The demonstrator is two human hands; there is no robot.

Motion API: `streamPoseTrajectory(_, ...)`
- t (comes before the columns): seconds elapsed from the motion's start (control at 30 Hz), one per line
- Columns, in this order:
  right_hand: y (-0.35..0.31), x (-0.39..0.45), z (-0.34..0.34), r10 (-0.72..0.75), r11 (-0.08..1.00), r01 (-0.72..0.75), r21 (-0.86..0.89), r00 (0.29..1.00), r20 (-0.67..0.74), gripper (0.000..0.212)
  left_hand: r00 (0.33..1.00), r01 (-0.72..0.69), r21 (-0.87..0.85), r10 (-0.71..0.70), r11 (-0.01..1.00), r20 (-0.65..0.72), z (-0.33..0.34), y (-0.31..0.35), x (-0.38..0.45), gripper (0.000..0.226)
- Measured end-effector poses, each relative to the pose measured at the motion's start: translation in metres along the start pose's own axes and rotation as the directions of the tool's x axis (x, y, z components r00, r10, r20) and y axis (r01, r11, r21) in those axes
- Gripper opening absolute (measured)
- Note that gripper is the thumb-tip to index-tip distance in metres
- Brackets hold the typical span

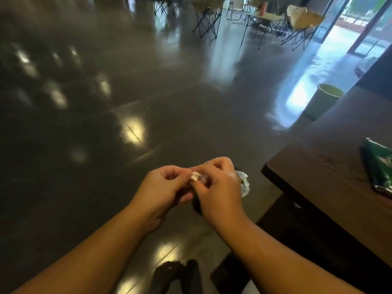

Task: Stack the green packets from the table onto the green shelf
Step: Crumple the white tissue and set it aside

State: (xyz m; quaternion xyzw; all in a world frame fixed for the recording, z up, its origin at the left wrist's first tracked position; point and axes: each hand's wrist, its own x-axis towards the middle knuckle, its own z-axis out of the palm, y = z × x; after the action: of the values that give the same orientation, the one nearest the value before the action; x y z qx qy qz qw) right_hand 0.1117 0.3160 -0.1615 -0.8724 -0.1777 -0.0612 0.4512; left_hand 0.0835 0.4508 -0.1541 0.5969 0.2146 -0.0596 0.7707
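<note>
Both hands, left hand (pixel 167 183) and right hand (pixel 218 187), are pinching a crumpled wrapper (pixel 242 181); turning toward three o'clock should find the green packet (pixel 379 168) on the counter (pixel 318 166).

Dark polished floor (pixel 169 107), glossy, mirroring ceiling lights. Dark brown wooden table (pixel 318 166), smooth with a low sheen. Green foil-like packet (pixel 379 166), shiny and creased. Crumpled white-and-silver wrapper (pixel 244 181), crinkled. Pale green bin (pixel 322 101), matt.

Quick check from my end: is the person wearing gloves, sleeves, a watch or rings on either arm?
Nothing worn shows. The left hand and right hand are bare, without gloves, and both forearms are uncovered down to the frame's edge. No watch, bracelet or ring is visible, though the fingers are partly hidden.
</note>
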Motion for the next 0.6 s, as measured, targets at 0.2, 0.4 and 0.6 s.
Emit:
streamPoseTrajectory(0.2, 0.057, 0.010, 0.030, 0.211, 0.975, -0.215, 0.059, 0.975, 0.072, 0.034, 0.982, 0.168, -0.072, -0.173, 0.983, -0.073, 0.012, -0.046, 0.063, 0.013)
streamPoseTrajectory(0.4, 0.095, 0.021, 0.037, 0.484, 0.872, -0.480, 0.096, 0.875, -0.015, 0.053, 0.936, 0.321, -0.186, -0.341, 0.929, -0.087, 0.037, -0.065, 0.133, 0.011)
streamPoseTrajectory(0.6, 0.118, 0.027, 0.017, 0.659, 0.748, -0.605, 0.273, 0.726, -0.196, 0.036, 0.952, 0.292, -0.038, -0.294, 0.956, -0.083, 0.085, -0.056, 0.193, 0.030)
